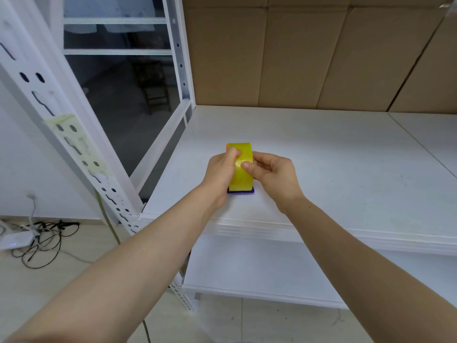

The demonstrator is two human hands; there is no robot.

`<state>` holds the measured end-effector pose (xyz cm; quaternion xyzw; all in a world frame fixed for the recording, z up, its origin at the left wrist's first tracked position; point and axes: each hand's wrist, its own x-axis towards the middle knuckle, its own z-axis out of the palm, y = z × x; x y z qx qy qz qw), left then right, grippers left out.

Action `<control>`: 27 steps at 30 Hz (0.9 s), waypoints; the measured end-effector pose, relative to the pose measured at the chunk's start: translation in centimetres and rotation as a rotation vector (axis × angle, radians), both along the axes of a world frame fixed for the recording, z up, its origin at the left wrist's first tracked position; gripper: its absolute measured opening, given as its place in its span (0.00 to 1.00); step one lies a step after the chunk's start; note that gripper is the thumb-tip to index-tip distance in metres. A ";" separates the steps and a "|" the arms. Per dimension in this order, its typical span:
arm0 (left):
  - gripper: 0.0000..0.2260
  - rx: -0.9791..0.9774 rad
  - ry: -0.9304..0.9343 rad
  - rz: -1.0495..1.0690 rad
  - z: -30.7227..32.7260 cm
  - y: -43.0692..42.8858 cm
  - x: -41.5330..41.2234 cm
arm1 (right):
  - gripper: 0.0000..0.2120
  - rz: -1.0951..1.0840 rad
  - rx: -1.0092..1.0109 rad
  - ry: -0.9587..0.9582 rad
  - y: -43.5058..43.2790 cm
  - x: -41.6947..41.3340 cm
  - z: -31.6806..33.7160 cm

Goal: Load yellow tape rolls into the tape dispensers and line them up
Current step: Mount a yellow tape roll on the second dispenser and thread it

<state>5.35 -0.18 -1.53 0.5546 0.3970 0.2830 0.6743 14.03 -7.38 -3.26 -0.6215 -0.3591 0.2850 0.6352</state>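
Loading step, one unit. The yellow tape roll (241, 180) sits upright on edge in a tape dispenser (241, 191), of which only a purple base and an orange bit at the top left show. It stands near the front left of the white shelf (333, 169). The left hand (218, 175) grips the roll's left side with its fingers curled over the top edge. The right hand (274, 174) pinches the right side, one fingertip on the tape face, probably hunting for the loose end. I can't tell if the roll is fully seated on its hub, as the hands cover it. Next move likely: peel the end free, feed it toward the cutter, then set the unit square on the shelf. No other rolls or dispensers are in view, so there is no row to line up against yet. Around: cardboard (296, 58) behind the shelf, white upright post (74, 142) with pale tape strips at left, cables (44, 233) on the floor, lower shelf (259, 263) below. Nothing on the shelf blocks the hands.
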 end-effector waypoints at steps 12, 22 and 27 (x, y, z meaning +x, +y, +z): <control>0.20 -0.154 -0.024 -0.007 0.4 0.1 0.2 | 0.15 -0.042 -0.070 -0.070 -0.2 0.1 0.8; 0.21 -0.163 -0.001 -0.029 0.8 0.3 0.2 | 0.19 -0.050 -0.119 -0.100 0.1 0.5 1.1; 0.25 -0.181 -0.073 -0.116 0.2 0.7 -0.1 | 0.23 -0.088 -0.098 -0.293 -0.1 1.1 1.8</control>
